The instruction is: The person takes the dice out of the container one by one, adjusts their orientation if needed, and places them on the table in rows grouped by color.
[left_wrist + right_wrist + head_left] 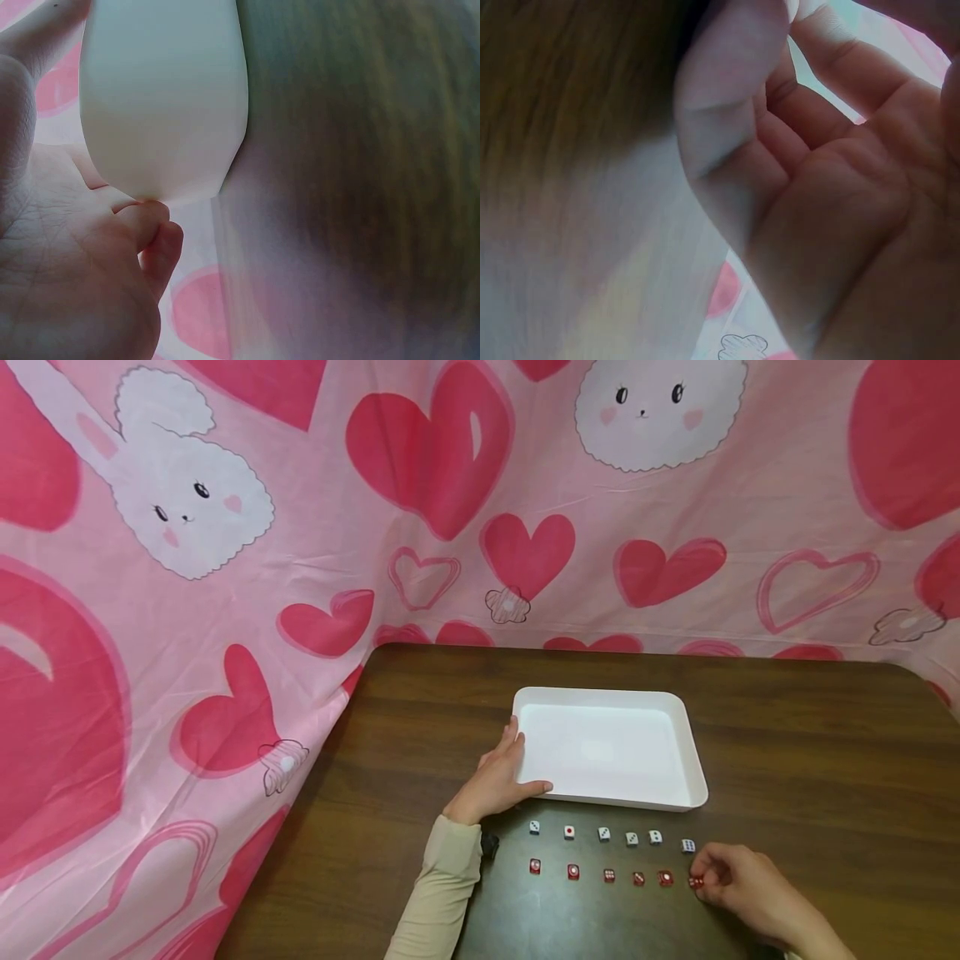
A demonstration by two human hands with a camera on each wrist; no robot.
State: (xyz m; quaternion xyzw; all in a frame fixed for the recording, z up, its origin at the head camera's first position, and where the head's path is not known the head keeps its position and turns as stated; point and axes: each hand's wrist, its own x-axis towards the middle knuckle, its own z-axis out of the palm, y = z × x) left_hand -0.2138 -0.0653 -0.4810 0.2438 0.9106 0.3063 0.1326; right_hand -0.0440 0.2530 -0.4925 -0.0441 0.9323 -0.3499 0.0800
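A shallow white tray (603,752) lies on the table. My left hand (498,777) grips its near left corner, thumb over the front rim and fingers along the left side; the tray's wall (165,97) fills the hand's grasp in the left wrist view. In front of the tray, several white dice (603,834) form a row, with several red dice (609,876) in a second row below. At the right end of the red row, my right hand (746,889) pinches a red die (696,882) between thumb and fingertips. The right wrist view shows the curled fingers (727,97), but not the die.
The brown wooden table (810,760) extends to both sides of the tray. A pink cloth (570,493) with hearts and rabbit faces hangs behind the table and along its left side.
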